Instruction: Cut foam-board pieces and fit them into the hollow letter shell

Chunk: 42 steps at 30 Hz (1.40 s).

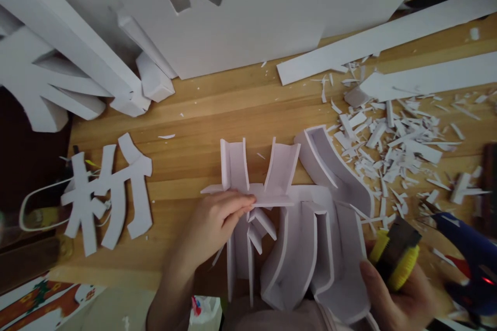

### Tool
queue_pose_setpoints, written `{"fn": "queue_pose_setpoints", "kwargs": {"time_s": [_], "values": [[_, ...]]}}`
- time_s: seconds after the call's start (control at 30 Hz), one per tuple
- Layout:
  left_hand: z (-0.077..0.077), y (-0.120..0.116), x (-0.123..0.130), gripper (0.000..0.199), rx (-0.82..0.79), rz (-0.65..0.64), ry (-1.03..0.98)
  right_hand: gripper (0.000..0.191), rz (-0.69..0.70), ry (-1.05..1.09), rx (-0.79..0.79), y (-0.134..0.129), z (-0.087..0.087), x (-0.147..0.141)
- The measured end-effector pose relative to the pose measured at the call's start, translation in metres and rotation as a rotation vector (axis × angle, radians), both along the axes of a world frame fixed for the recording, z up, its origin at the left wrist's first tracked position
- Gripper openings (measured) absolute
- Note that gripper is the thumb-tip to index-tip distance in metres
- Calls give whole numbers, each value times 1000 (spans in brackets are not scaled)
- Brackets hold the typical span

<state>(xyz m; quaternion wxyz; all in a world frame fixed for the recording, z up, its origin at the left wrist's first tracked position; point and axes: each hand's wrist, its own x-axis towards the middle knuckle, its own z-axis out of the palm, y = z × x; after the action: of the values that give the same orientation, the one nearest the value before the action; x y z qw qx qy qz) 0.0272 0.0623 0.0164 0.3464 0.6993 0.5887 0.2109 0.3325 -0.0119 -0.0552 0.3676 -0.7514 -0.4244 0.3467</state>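
Observation:
A white hollow foam-board character (295, 238) with raised walls along its strokes lies open side up at the near edge, partly over my lap. My left hand (225, 212) is closed, its fingers pinching the wall of the character's horizontal stroke. At the lower right, my right hand (404, 295) is wrapped around a yellow-and-black hand tool (396, 253), its thumb beside the character's right side. The tool's exact kind is not clear. A blue glue gun (462, 253) with a lit red light is right of that hand.
White foam scraps (392, 139) cover the right of the wooden table (186, 129). Long foam strips (380, 31) lie behind them. A flat white character (112, 186) and a white cable (27, 207) are at left. Large foam pieces (248, 31) stand at the back.

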Motion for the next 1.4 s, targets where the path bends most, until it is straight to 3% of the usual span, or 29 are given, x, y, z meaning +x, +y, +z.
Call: {"fn": "queue_pose_setpoints", "kwargs": {"time_s": [0.3,0.53,0.67,1.13,1.4], "values": [[-4,-1,-1,24,-151,91,-69,34,63,-18,57,2,-9,5],[-5,2,-3,15,-148,183,-105,33,179,-51,162,16,-7,5],[-4,5,-3,12,-158,219,-118,32,175,-68,210,20,-4,4],[14,2,2,16,-73,64,33,29,216,-43,235,24,1,0],[8,-3,10,21,3,39,149,26,203,-35,226,25,6,-1]]}}
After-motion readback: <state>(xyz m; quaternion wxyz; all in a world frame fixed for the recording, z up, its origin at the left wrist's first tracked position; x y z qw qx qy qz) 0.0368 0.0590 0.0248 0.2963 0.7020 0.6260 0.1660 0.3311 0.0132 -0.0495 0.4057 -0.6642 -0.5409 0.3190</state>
